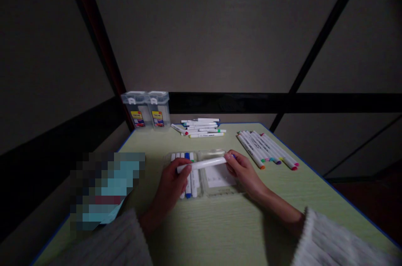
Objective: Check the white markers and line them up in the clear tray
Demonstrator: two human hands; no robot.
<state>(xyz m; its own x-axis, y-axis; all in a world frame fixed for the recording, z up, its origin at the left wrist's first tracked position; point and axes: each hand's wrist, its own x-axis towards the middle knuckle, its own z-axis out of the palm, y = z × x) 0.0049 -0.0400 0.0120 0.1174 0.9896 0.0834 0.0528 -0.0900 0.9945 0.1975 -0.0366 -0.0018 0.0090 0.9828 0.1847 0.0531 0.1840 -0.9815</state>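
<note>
A white marker [207,163] is held level between my two hands, above an opened clear plastic case [216,193]. My left hand [171,182] pinches its left end between thumb and fingers. At the other end, my right hand [241,170] grips it, and a bit of blue or purple shows at the fingertips. Several white markers [188,182] lie side by side in the left half of the case, one with blue ends. A white paper insert [218,176] lies in the right half. My hands cover part of the case.
Two clear lidded boxes [145,111] with labels stand at the back left. A loose pile of markers [202,127] lies at the back middle. A row of colour-tipped markers [266,148] rests at the right. A pixelated blue-and-dark item [113,186] sits at the left edge.
</note>
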